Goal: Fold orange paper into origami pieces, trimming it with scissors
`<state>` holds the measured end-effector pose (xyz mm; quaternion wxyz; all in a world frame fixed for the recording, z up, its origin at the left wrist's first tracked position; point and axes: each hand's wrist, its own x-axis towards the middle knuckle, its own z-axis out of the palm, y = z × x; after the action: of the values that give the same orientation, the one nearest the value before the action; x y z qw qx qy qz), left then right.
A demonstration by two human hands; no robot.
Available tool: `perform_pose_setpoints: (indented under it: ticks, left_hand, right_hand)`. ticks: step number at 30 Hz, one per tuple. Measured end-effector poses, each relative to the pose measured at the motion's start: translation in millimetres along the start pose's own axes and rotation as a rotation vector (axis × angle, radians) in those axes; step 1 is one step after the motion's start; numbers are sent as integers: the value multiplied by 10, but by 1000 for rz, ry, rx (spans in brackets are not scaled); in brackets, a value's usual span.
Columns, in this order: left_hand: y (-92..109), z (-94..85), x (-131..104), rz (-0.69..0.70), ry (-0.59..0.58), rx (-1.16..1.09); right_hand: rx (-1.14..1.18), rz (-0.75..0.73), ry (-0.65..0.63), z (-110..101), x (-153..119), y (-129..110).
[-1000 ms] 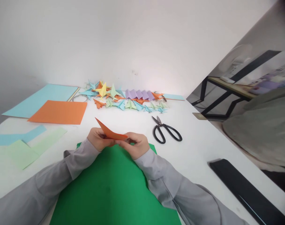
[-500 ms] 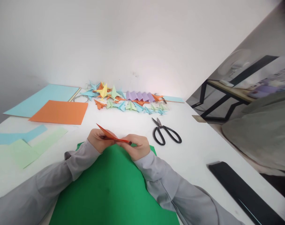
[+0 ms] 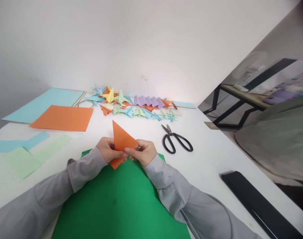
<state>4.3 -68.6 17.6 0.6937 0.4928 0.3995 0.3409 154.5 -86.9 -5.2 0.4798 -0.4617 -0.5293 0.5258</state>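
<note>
Plain pale wall [image 3: 146, 43] rises behind the white worktop [image 3: 201, 162], and both my forearms reach forward over it. My left hand [image 3: 106, 150] and right hand [image 3: 147, 152] both grip one folded piece of orange paper [image 3: 123, 137], held up between them, thumbs laid across its front with their tips almost meeting. Its long axis runs nearly upright beside my left hand: one sharp corner rises above the thumbs, another pokes out below them, and a third points across to my right hand. So my left hand is nearer the long edge, my right nearer the side tip. Below my hands and on toward me spreads a large green sheet [image 3: 111, 199]. To the right of my right hand, slightly beyond it, lie black-handled scissors [image 3: 170, 133], blades parted and pointing away; farther right and closer to me is a long black object [image 3: 258, 204] I can't identify. Left of my left hand lie pale green pieces [image 3: 24, 162], with a flat orange sheet [image 3: 63, 118] beyond. Past both hands, folded paper shapes [image 3: 139, 112] sit near the wall.
</note>
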Motion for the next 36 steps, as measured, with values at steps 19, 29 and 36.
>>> perform_pose_setpoints:
  ticks: [19,29,36]
  left_hand:
    - [-68,-56,22,-121,-31,34]
    - [-36,-56,-13,-139,-23,23]
    - [-47,-6,32,-85,-13,40]
  right_hand:
    - [64,122,-29,-53,33,-47]
    - [123,218,-1,-44,72,-34]
    - [-18,91,54,-3,25,-10]
